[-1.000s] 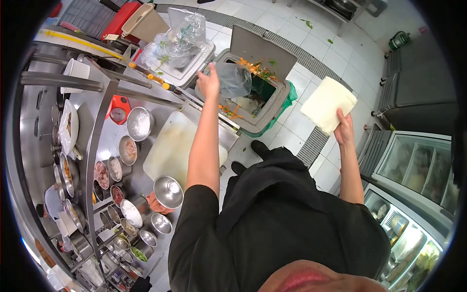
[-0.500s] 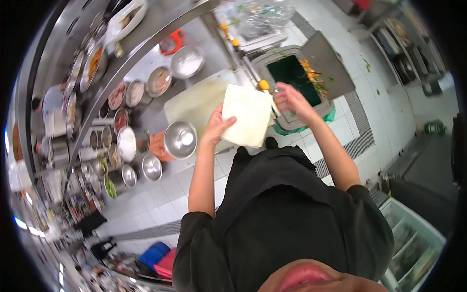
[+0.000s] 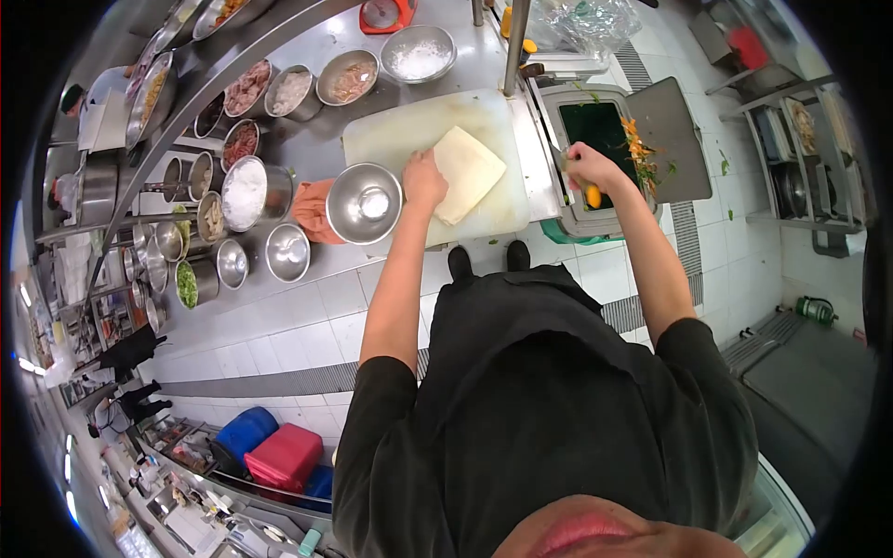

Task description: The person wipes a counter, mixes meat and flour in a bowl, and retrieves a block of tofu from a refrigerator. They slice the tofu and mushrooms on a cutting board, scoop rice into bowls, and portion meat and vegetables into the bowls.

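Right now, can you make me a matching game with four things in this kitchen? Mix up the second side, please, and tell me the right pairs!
Things:
1. pale square
2. scale
3. cloth
4. bin

Clues:
A. has its lid open
B. bunched up beside a bowl
C. lying on the cutting board, with the left hand on it
D. red, with a round dial

Right pairs: 1-C, 2-D, 3-B, 4-A

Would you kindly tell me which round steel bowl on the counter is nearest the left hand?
The large, round, empty steel bowl between the bare left hand and the crumpled orange cloth; all others stand farther from that hand.
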### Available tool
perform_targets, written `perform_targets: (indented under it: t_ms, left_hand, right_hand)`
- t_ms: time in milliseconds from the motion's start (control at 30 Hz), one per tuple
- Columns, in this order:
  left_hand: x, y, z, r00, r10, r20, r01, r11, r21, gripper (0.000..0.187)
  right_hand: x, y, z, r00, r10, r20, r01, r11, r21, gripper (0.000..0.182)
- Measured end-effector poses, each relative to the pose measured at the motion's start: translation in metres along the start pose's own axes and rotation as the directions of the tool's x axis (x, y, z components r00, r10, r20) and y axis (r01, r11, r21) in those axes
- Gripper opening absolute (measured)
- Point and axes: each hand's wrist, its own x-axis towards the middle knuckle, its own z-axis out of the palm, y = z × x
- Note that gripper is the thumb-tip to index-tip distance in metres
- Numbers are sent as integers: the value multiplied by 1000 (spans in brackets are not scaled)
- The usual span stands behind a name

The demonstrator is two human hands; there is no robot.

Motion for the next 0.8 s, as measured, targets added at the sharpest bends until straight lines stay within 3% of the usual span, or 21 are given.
perform_targets:
  t_ms: [67, 133, 167, 233, 267, 333, 400, 500, 533, 567, 600, 633, 667, 700, 767, 800]
  left_hand:
    - [-2, 2, 7, 998, -18, -62, 17, 1000, -9, 52]
    - [-8, -1, 11, 981, 57, -183, -74, 994, -85, 53]
    - [-12, 1, 10, 984, 51, -171, -67, 993, -94, 53]
    - [-21, 5, 9, 929, 151, -338, -181, 982, -61, 42]
    - [-27, 4, 18, 933, 150, -327, -182, 981, -67, 42]
    - [-46, 4, 50, 788, 503, -355, -550, 834, -38, 39]
    - [-96, 24, 83, 796, 541, -272, -593, 787, -169, 42]
    - [-139, 72, 68, 807, 563, -178, -584, 805, -101, 48]
    - [-135, 79, 72, 692, 721, 34, -638, 634, -436, 51]
    - [-131, 83, 73, 477, 864, 158, -529, 426, -734, 54]
    - [-131, 85, 71, 481, 863, 155, -527, 426, -735, 54]
    - [-128, 86, 69, 693, 720, 30, -595, 594, -542, 56]
    - [-123, 87, 65, 820, 550, -157, -568, 753, -331, 58]
    - [-122, 87, 61, 820, 550, -160, -570, 754, -327, 58]
    - [-124, 89, 56, 807, 553, -209, -568, 823, -12, 48]
    - [-126, 90, 53, 807, 552, -212, -566, 824, -7, 48]
  right_hand:
    - [-52, 3, 3, 982, -97, -162, 66, 980, -188, 50]
    - [-95, 21, 13, 847, -440, -298, 242, 818, -521, 41]
    - [-112, 17, 20, 854, -429, -296, 229, 820, -525, 41]
    - [-136, 0, 40, 938, -156, -310, 65, 957, -284, 30]
    - [-135, 3, 47, 939, -144, -313, 53, 958, -282, 30]
    - [-128, 10, 55, 907, -276, -319, 180, 937, -301, 28]
    - [-126, 9, 58, 909, -263, -324, 180, 948, -263, 28]
    - [-129, 5, 61, 908, -282, -309, 184, 933, -310, 22]
    - [-129, 6, 62, 910, -277, -309, 180, 934, -310, 22]
    - [-127, 7, 62, 910, -275, -310, 161, 924, -348, 22]
    - [-126, 9, 63, 912, -272, -307, 142, 912, -386, 22]
    - [-121, 13, 64, 912, -277, -303, 148, 909, -389, 22]
    - [-115, 16, 68, 898, -330, -290, 168, 868, -467, 23]
    - [-111, 19, 69, 885, -377, -274, 183, 821, -541, 25]
    - [-104, 20, 75, 882, -382, -274, 179, 812, -555, 27]
    - [-101, 17, 78, 879, -388, -277, 175, 804, -568, 28]
